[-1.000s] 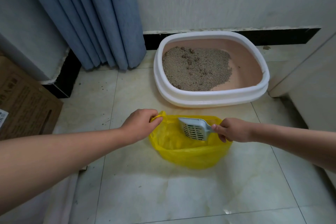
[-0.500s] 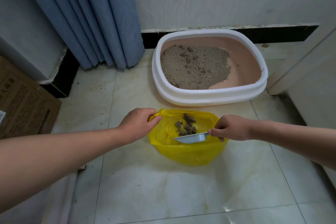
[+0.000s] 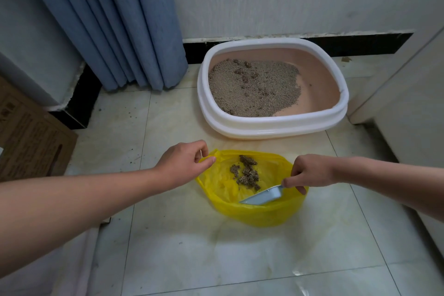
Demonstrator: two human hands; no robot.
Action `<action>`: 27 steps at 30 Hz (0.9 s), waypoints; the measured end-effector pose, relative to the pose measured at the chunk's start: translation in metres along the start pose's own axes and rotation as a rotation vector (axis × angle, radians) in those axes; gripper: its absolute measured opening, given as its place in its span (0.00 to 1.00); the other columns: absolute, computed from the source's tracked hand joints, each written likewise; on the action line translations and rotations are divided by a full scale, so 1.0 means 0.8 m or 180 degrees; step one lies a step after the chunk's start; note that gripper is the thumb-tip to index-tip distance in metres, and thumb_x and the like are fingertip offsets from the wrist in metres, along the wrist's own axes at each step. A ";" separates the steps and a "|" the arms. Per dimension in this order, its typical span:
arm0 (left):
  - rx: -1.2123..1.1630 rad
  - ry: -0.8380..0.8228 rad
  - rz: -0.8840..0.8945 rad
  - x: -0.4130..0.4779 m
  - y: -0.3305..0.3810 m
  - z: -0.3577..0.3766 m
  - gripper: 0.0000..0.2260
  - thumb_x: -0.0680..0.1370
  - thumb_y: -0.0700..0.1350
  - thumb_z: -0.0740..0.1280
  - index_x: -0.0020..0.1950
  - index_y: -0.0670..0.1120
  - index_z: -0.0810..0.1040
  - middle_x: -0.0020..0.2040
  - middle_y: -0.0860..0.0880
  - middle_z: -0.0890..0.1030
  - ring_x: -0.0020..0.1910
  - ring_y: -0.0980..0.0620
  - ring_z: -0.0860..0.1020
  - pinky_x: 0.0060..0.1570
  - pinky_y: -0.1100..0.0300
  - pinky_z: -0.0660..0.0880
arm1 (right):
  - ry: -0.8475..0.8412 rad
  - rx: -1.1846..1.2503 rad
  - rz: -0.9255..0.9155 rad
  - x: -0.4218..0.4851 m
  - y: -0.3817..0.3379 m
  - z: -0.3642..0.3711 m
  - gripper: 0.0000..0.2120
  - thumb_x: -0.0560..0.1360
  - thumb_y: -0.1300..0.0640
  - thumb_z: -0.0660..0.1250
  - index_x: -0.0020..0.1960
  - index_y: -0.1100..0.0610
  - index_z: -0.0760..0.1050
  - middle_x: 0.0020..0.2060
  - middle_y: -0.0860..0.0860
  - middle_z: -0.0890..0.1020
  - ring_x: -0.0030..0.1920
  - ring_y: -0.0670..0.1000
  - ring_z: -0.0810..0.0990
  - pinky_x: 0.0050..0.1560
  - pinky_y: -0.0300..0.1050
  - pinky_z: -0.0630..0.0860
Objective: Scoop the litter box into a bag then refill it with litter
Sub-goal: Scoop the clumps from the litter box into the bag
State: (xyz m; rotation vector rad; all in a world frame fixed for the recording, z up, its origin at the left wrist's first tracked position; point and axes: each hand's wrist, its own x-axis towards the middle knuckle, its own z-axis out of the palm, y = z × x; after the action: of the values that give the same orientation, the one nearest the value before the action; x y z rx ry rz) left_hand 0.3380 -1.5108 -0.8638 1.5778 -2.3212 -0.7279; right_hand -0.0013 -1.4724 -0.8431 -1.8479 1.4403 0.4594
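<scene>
Yellow plastic forms the bag (image 3: 252, 217), which sits open on the tiled floor (image 3: 192, 252) just in front of the litter box (image 3: 269, 127). The left hand (image 3: 182, 163) pinches the bag's far left rim between thumb and curled fingers and holds the mouth open. The right hand (image 3: 310, 170) is at the bag's right rim, its fingers curled round the handle of a pale blue-grey scoop (image 3: 262, 196). The handle itself is hidden under the hand. The scoop is tilted inside the bag's mouth, with its pan pointing down and to the left, close to the near wall of the bag. Only its side and underside show, so what the pan holds cannot be told. A cluster of dark brown clumps (image 3: 247, 173) lies in the bag, beyond the scoop and apart from it.

The litter box has a white rim and a pink inside and stands against the black baseboard (image 3: 360, 43) of the pale wall. Grey-brown litter (image 3: 252, 94) covers the left and middle of its bottom, while the right part shows bare pink. A few darker lumps sit in the litter toward the far side. To the left of the box hangs a blue curtain (image 3: 108, 19), reaching down to the floor. A cardboard box (image 3: 31, 137) stands at the left edge, and dark specks dot the tiles near it.
</scene>
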 end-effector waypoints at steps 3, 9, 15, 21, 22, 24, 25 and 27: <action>-0.0028 -0.0030 0.0033 -0.001 0.001 0.001 0.12 0.77 0.59 0.69 0.46 0.52 0.73 0.33 0.52 0.76 0.35 0.54 0.76 0.38 0.55 0.72 | 0.0102 -0.0001 -0.0028 -0.002 0.001 0.000 0.22 0.76 0.41 0.64 0.29 0.52 0.80 0.22 0.48 0.72 0.25 0.45 0.68 0.34 0.39 0.68; -0.0041 -0.0009 0.0012 0.001 0.000 0.000 0.12 0.77 0.61 0.67 0.48 0.53 0.72 0.35 0.52 0.77 0.36 0.54 0.76 0.38 0.54 0.72 | 0.0847 0.0075 -0.0238 0.000 0.005 -0.009 0.23 0.76 0.40 0.65 0.31 0.56 0.76 0.23 0.46 0.71 0.25 0.44 0.67 0.31 0.41 0.65; -0.0187 0.0087 0.0163 0.005 0.004 -0.004 0.08 0.78 0.56 0.69 0.47 0.53 0.76 0.40 0.57 0.79 0.41 0.57 0.78 0.42 0.54 0.76 | 0.1569 -0.0335 -0.0528 -0.005 0.016 -0.032 0.25 0.73 0.38 0.66 0.31 0.56 0.65 0.24 0.50 0.68 0.26 0.48 0.65 0.29 0.46 0.63; -0.0310 0.0210 0.0320 0.026 0.012 -0.009 0.08 0.78 0.56 0.67 0.44 0.53 0.78 0.41 0.57 0.80 0.43 0.59 0.78 0.45 0.53 0.77 | 0.2093 -0.0151 -0.0575 -0.003 0.028 -0.034 0.23 0.71 0.33 0.61 0.31 0.52 0.68 0.23 0.48 0.71 0.26 0.48 0.70 0.29 0.50 0.68; -0.0338 0.0265 0.0320 0.032 0.015 -0.011 0.07 0.78 0.55 0.67 0.44 0.53 0.79 0.42 0.57 0.80 0.44 0.59 0.78 0.45 0.53 0.77 | 0.2170 -0.0035 -0.0560 -0.003 0.029 -0.035 0.22 0.72 0.34 0.62 0.31 0.51 0.69 0.23 0.48 0.71 0.26 0.48 0.70 0.28 0.49 0.67; -0.0289 0.0388 0.0373 0.045 0.017 -0.013 0.07 0.79 0.54 0.67 0.48 0.52 0.79 0.45 0.57 0.80 0.46 0.58 0.77 0.46 0.54 0.77 | 0.2264 0.0184 -0.0547 -0.002 0.028 -0.037 0.21 0.74 0.39 0.66 0.30 0.51 0.69 0.23 0.47 0.70 0.26 0.46 0.68 0.28 0.47 0.64; -0.0210 0.0441 0.0413 0.051 0.016 -0.013 0.07 0.79 0.54 0.67 0.50 0.52 0.80 0.47 0.57 0.79 0.48 0.58 0.77 0.47 0.54 0.76 | 0.2288 0.0268 -0.0538 0.000 0.027 -0.039 0.20 0.75 0.41 0.67 0.31 0.51 0.69 0.23 0.47 0.70 0.26 0.46 0.67 0.29 0.46 0.63; 0.0008 0.0537 0.0534 0.063 0.014 -0.013 0.10 0.79 0.54 0.67 0.56 0.50 0.80 0.52 0.56 0.79 0.53 0.56 0.76 0.49 0.56 0.75 | 0.2360 0.0418 -0.0506 0.002 0.026 -0.043 0.19 0.76 0.44 0.68 0.31 0.53 0.70 0.24 0.49 0.70 0.26 0.45 0.67 0.29 0.47 0.63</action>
State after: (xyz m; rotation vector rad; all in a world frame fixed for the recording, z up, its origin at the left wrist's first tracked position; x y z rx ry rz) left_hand 0.3144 -1.5566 -0.8535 1.3672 -2.2960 -0.5317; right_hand -0.0253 -1.5008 -0.8284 -2.1029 1.7030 -0.4444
